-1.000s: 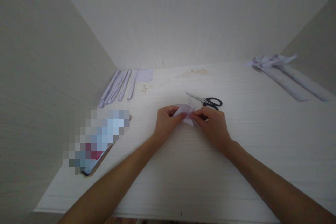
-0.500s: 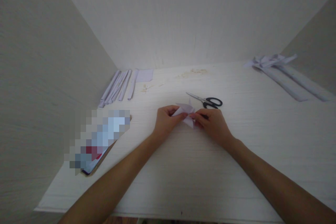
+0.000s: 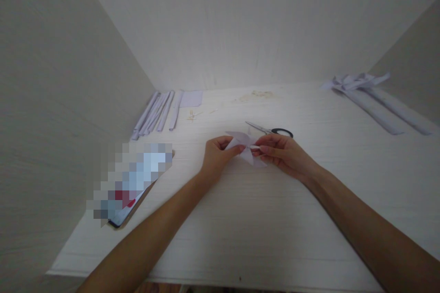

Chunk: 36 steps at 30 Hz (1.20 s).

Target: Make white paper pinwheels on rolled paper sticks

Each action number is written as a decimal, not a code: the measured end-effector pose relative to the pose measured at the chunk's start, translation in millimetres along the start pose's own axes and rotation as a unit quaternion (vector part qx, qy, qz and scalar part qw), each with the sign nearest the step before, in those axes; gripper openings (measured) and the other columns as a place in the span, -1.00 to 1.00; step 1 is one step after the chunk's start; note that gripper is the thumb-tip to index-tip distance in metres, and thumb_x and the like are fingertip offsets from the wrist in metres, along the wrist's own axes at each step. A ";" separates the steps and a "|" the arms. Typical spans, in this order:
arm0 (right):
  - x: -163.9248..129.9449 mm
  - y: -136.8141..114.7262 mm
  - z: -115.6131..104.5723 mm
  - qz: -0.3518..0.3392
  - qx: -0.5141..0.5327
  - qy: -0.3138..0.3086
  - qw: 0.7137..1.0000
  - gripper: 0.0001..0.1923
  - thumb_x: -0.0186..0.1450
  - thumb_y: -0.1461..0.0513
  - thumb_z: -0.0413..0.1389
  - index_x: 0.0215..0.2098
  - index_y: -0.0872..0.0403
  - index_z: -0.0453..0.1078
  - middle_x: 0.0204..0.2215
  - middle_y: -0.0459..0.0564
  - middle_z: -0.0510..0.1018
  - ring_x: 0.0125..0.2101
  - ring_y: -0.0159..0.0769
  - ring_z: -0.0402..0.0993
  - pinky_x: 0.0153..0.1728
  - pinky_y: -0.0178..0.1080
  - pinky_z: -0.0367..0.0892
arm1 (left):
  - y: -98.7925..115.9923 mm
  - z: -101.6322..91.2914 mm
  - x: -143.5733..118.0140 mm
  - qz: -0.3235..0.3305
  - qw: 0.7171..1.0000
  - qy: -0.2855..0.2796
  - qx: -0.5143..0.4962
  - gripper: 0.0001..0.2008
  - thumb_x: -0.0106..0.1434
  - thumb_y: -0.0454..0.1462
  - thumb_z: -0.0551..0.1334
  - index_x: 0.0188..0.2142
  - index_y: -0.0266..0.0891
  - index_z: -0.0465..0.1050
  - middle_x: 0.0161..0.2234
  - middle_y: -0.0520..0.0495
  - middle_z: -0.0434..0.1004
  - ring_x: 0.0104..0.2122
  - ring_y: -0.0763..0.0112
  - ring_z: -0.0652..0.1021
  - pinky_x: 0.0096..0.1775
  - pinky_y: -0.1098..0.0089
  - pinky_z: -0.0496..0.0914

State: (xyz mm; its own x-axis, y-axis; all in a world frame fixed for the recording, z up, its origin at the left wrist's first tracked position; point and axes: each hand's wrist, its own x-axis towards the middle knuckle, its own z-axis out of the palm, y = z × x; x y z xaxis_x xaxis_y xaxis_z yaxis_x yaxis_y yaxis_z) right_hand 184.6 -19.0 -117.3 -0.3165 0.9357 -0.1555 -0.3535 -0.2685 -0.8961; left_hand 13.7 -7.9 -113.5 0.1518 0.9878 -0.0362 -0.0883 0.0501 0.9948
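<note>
— What have you got in your hands?

— Your left hand (image 3: 216, 155) and right hand (image 3: 282, 154) both pinch a folded paper piece (image 3: 246, 147), pale lilac-white, with several pointed flaps fanning out from its middle. Your left fingertips clamp its left flap; your right thumb and forefinger clamp a narrow tab on its right side.

— Where is it, measured from the scissors?

— Just in front of the scissors (image 3: 271, 130), toward you and slightly to the left. It sits low over the desk (image 3: 240, 219); I cannot tell whether its bottom tip touches the surface.

— Which way does it point?

— One flap points away from you toward the scissors' blades, another points down and toward you. Its longest stretch runs on a slant, from the upper left near your left fingers to the lower right under your right hand.

— And the scissors themselves?

— They lie flat, black handles to the right, blades aimed left. Your right hand covers part of the handles. Well left of the scissors, folded paper strips (image 3: 156, 113) lie side by side.
</note>
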 end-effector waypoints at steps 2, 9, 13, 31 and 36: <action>-0.8 -0.1 0.4 0.003 0.002 0.004 1.000 -0.87 -0.02 0.33 0.19 -0.45 0.09 0.40 -0.51 -0.10 0.53 -0.43 -0.46 0.46 -0.39 -0.46 0.35 | -0.2 -0.4 0.1 0.002 1.000 -0.004 -0.004 -0.82 -0.16 -0.28 0.29 -0.49 -0.31 0.46 -0.51 -0.01 0.51 -0.52 0.48 0.47 -0.40 0.44 0.33; -1.6 -0.2 0.4 0.041 0.017 -0.022 0.999 -0.84 -0.03 0.35 0.19 -0.43 0.09 0.43 -0.46 -0.10 0.52 -0.41 -0.49 0.44 -0.31 -0.43 0.33 | -1.8 -1.3 0.1 0.009 1.000 -0.016 -0.001 -0.81 -0.16 -0.28 0.29 -0.49 -0.33 0.45 -0.50 -0.03 0.51 -0.52 0.47 0.47 -0.41 0.43 0.33; -0.7 0.9 -0.7 0.044 0.009 -0.033 0.998 -0.83 -0.05 0.35 0.20 -0.44 0.09 0.43 -0.47 -0.12 0.51 -0.43 -0.52 0.42 -0.35 -0.44 0.30 | -0.8 -0.6 -0.9 0.003 1.000 -0.024 -0.003 -0.83 -0.17 -0.29 0.29 -0.50 -0.32 0.45 -0.51 -0.02 0.51 -0.53 0.49 0.47 -0.43 0.46 0.33; 0.2 1.9 2.7 0.026 -0.009 -0.011 1.000 -0.82 -0.08 0.32 0.21 -0.46 0.08 0.42 -0.46 -0.12 0.49 -0.44 -0.50 0.40 -0.36 -0.39 0.29 | -2.0 -1.9 -0.2 0.001 1.000 -0.024 -0.019 -0.81 -0.18 -0.30 0.30 -0.49 -0.32 0.46 -0.50 -0.03 0.52 -0.51 0.47 0.47 -0.38 0.43 0.34; -1.1 0.7 -1.1 0.049 0.021 -0.044 0.998 -0.85 -0.02 0.31 0.18 -0.42 0.09 0.44 -0.41 -0.10 0.50 -0.36 -0.49 0.41 -0.26 -0.40 0.28 | -1.3 -2.1 -1.0 0.002 0.999 -0.033 -0.009 -0.80 -0.18 -0.29 0.30 -0.48 -0.33 0.45 -0.50 -0.04 0.51 -0.50 0.46 0.47 -0.38 0.42 0.33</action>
State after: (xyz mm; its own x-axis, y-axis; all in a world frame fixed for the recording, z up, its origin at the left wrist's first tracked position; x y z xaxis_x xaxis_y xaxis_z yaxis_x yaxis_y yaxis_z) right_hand 185.7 -20.0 -118.1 -0.4267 0.8812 -0.2035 -0.3534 -0.3696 -0.8594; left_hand 11.7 -8.7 -115.0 0.2161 0.9760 -0.0254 -0.1069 0.0496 0.9930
